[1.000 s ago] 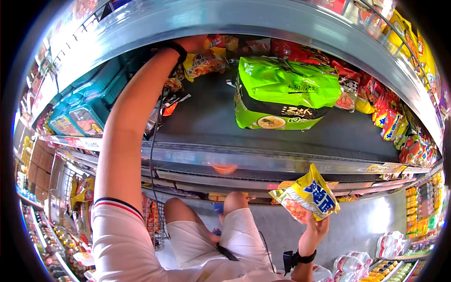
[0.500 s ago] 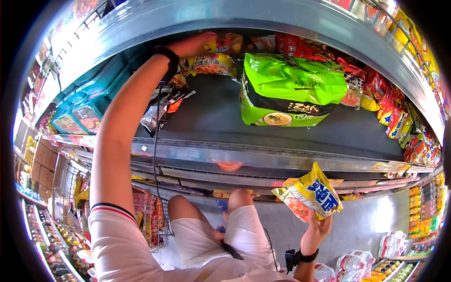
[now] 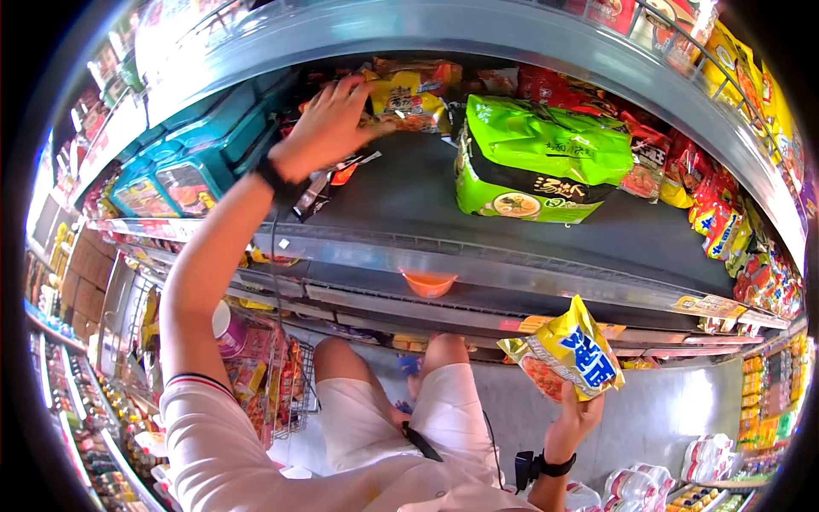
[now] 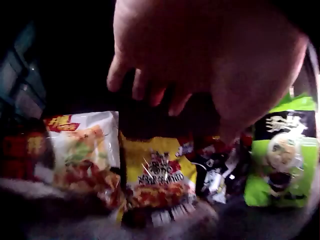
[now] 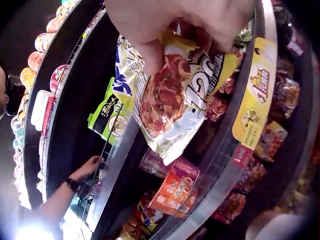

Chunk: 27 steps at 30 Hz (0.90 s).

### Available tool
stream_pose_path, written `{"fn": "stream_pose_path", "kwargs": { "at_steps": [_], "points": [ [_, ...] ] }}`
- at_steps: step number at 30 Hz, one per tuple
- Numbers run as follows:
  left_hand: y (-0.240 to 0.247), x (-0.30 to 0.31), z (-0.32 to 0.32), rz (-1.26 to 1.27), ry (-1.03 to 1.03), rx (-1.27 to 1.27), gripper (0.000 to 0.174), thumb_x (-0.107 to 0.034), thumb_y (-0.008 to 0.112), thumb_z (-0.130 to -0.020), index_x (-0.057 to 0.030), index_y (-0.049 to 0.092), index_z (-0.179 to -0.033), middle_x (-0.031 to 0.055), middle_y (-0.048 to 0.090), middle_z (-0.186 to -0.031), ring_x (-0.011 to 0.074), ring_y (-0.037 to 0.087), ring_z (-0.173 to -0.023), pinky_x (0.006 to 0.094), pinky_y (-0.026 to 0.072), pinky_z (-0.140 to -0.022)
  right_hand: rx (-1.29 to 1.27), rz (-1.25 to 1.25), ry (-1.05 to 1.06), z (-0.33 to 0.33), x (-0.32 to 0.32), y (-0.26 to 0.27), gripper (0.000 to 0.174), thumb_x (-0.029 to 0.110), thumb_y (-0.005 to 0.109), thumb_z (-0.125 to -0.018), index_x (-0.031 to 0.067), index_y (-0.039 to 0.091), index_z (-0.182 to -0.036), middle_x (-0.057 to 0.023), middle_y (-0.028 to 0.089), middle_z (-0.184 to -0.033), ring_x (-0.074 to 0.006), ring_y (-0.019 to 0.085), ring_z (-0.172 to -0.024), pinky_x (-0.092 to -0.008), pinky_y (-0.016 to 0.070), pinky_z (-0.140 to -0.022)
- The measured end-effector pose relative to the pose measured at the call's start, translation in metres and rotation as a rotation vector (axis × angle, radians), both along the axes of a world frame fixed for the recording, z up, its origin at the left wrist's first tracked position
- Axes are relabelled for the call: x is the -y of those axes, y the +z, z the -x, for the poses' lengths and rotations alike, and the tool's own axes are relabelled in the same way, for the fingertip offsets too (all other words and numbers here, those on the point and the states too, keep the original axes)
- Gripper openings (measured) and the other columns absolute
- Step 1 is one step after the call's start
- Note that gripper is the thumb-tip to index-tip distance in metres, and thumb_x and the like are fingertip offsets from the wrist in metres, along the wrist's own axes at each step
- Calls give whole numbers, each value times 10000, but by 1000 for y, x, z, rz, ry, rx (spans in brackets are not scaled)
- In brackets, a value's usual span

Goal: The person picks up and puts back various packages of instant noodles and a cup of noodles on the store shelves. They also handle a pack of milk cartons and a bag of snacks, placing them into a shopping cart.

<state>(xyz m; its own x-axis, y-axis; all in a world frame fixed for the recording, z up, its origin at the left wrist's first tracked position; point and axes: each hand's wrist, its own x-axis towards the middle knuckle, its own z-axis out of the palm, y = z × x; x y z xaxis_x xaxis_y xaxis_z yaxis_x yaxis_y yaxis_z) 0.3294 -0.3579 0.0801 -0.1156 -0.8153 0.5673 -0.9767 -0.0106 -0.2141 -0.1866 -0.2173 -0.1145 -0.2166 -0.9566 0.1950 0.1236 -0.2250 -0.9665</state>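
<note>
My left hand is over the left part of the dark shelf, fingers extended and nothing in its grasp. Just beyond its fingertips lies a yellow instant noodle packet. The left wrist view has a white noodle packet beside that yellow one. Low in front of the shelf, my right hand pinches a yellow-and-white instant noodle packet by its lower edge. In the right wrist view, the thumb presses on that packet's printed face. A green multipack of noodles stands mid-shelf.
Teal boxes are stacked at the shelf's left end. Red noodle packets line the back right. An orange bowl sits on the level below. A wire basket of packets stands by the knees. The upper shelf edge overhangs.
My left hand has drawn back from the rear packets toward the front, its fingers now in plain view. The yellow packet there has shifted. My right hand keeps its noodle packet nearly still.
</note>
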Motion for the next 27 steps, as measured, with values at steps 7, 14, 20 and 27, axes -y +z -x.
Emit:
{"fn": "stream_pose_path", "kwargs": {
  "at_steps": [7, 14, 20, 27],
  "points": [
    [-42, -122, 10, -164, 281, -220, 759, -425, 784, -829, -21, 397, -1342, 251, 482, -1236, 458, 557, -1142, 514, 526, -897, -57, -4, 25, -16, -7, 13, 350, 55, 694, -941, -4, 583, -1267, -52, 650, -1203, -124, 587, -1081, -283, 439, -966],
    [20, -112, -40, -503, 29, -603, 421, -179, 757, -873, 0, 578, -1210, 99, 703, -984, 204, 639, -935, 332, 502, -835, 45, 28, 122, -29, -14, 7, 414, -7, 715, -913, -15, 544, -1291, -55, 637, -1223, -120, 594, -1109, -274, 437, -994],
    [48, -72, -113, -530, 45, -362, 398, -233, 627, -996, -44, 588, -1344, 101, 675, -1244, 234, 642, -1094, 352, 505, -927, -21, -4, 142, -25, -21, -1, 416, -21, 708, -912, -17, 540, -1292, -55, 634, -1220, -119, 596, -1099, -280, 450, -976],
    [17, -89, -31, -496, -112, -509, 656, -413, 727, -915, -88, 508, -1442, 192, 520, -1374, 294, 532, -1230, 365, 449, -1020, 64, 9, 75, -28, -30, 18, 355, -24, 713, -904, -6, 573, -1231, -47, 643, -1170, -104, 590, -1059, -260, 445, -953]
  ]
}}
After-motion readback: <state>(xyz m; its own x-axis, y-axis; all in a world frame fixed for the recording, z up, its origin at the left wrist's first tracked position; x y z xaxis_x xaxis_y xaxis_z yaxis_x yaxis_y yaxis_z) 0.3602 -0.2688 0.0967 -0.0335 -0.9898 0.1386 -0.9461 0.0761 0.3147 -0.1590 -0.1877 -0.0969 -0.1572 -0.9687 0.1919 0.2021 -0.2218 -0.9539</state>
